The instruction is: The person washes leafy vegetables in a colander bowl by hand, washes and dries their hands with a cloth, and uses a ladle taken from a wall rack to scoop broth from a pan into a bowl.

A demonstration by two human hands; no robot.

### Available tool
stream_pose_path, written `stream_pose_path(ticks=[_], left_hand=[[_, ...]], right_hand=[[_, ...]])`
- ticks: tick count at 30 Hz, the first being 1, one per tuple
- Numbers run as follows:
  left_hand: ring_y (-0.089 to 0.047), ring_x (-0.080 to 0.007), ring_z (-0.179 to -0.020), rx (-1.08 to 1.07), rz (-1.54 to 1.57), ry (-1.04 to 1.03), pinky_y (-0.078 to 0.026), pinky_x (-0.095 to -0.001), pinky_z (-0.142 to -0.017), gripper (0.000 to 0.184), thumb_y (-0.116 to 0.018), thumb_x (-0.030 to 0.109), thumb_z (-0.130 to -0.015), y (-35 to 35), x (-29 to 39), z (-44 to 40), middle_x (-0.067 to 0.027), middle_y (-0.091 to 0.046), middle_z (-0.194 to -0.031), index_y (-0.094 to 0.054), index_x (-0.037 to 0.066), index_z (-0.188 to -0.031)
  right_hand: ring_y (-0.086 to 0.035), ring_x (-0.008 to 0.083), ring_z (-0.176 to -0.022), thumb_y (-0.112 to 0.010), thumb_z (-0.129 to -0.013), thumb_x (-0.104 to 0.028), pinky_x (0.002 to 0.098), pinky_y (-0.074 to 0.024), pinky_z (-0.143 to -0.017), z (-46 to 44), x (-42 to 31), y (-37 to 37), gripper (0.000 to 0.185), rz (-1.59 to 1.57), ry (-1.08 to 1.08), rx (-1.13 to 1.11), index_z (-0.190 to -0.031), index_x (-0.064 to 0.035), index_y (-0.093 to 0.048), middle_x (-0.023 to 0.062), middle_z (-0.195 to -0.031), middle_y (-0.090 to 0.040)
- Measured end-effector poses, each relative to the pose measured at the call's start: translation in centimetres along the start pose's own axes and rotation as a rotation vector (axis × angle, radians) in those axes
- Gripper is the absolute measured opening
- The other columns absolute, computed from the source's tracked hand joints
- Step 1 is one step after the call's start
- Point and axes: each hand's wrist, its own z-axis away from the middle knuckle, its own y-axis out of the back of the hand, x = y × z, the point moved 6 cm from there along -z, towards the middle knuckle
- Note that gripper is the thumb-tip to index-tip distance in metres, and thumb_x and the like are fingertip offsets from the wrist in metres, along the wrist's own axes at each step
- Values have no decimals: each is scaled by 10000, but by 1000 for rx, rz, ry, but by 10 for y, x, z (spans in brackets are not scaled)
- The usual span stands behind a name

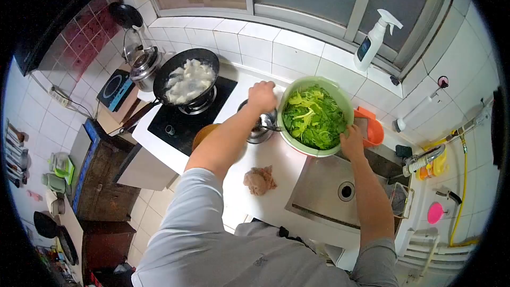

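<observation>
The right hand (350, 142) touches the rim of a round pale-green plastic basin (319, 153) of leafy greens (316, 117), beside the stainless-steel sink (321, 187); the left, well apart, is curled near the opposite rim (fingertips partly hidden, so I cannot tell either hand's grip), both arms reaching forward

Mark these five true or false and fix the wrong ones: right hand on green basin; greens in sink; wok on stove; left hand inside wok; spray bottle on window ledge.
1. The right hand touches the green basin. True.
2. The leafy greens lie in the sink. False: in the green basin.
3. The wok sits on the stove. True.
4. The left hand is inside the wok. False: between wok and basin.
5. The spray bottle stands on the window ledge. True.
</observation>
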Motion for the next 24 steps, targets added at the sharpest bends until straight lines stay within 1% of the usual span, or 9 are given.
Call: stream_pose_path(ticks=[2, 5, 6, 8, 11, 13, 20, 22, 24], left_hand=[[-377, -383, -1254, -92, 16, 56, -305, -483, -1034, 573, -564, 270, -751, -24, -42, -12, -169, -438, -1344, -481, 94, -1290], [-185, -395, -1361, -205, -78, -72, -203, -516, -1090, 761, -608, 306, -722, -37, -64, 3, -178, -232, -1475, -330, 120, -1405], [-35, -389, -1392, -373, -104, -84, -114, -555, -1103, 968, -684, 391, -663, -51, -70, 1, -164, -70, -1519, -186, 152, -1458], [-27, -398, -1390, -442, -196, -219, -106, -565, -1099, 1069, -727, 455, -608, -76, -78, -4, -165, -49, -1521, -157, 164, -1464], [1, -433, -1380, -486, -250, -253, -95, -626, -1068, 1274, -789, 570, -474, -79, -68, 6, -152, -10, -1526, -95, 190, -1473], [0, -446, -1376, -508, -291, -158, -95, -652, -1052, 1293, -793, 586, -458, -32, -30, 33, -149, -9, -1527, -95, 193, -1472], [-75, -473, -1355, -384, -265, -48, -151, -697, -1008, 1246, -789, 563, -444, -72, -64, -8, -152, -114, -1505, -144, 234, -1459], [-86, -469, -1354, -436, -286, 122, -164, -697, -1003, 1220, -773, 572, -482, -25, -36, 14, -150, -113, -1506, -138, 217, -1462], [-88, -472, -1353, -288, -272, 118, -170, -693, -1003, 1203, -754, 597, -513, -74, -79, -17, -151, -110, -1506, -134, 199, -1464]], right_hand=[[-404, 396, -1200, -597, -812, -189, 448, -330, -1020, -3, 8, -5, 508, 23, 7, -12, -1245, 39, -464, 264, -1263, -437], [-387, 395, -1217, -595, -819, -179, 438, -320, -1031, -3, 11, -8, 521, 41, -23, -50, -1266, 43, -446, 264, -1285, -418], [-379, 395, -1224, -595, -820, -176, 438, -319, -1031, -4, 10, -9, 519, 44, -39, -64, -1265, 44, -446, 266, -1289, -412], [-383, 427, -1204, -602, -798, -173, 462, -329, -1022, -4, 11, -14, 547, 24, 13, -19, -1263, 55, -428, 292, -1293, -384], [-343, 457, -1227, -598, -788, -159, 478, -310, -1037, -6, 7, -17, 604, 4, -6, -17, -1290, 83, -365, 323, -1326, -321], [-291, 463, -1265, -589, -796, -151, 477, -279, -1060, -7, 1, -21, 640, -12, -38, -24, -1313, 103, -311, 338, -1357, -266], [-142, 469, -1339, -543, -851, -154, 455, -175, -1114, 0, -9, -31, 683, -15, -97, -2, -1342, 157, -187, 370, -1410, -127], [-133, 469, -1342, -538, -856, -157, 451, -174, -1116, -1, -6, -34, 681, -36, -101, 4, -1342, 163, -185, 374, -1412, -113], [-124, 466, -1346, -542, -853, -157, 449, -177, -1116, -4, -4, -36, 690, -18, -59, 8, -1343, 166, -179, 371, -1420, -91]])
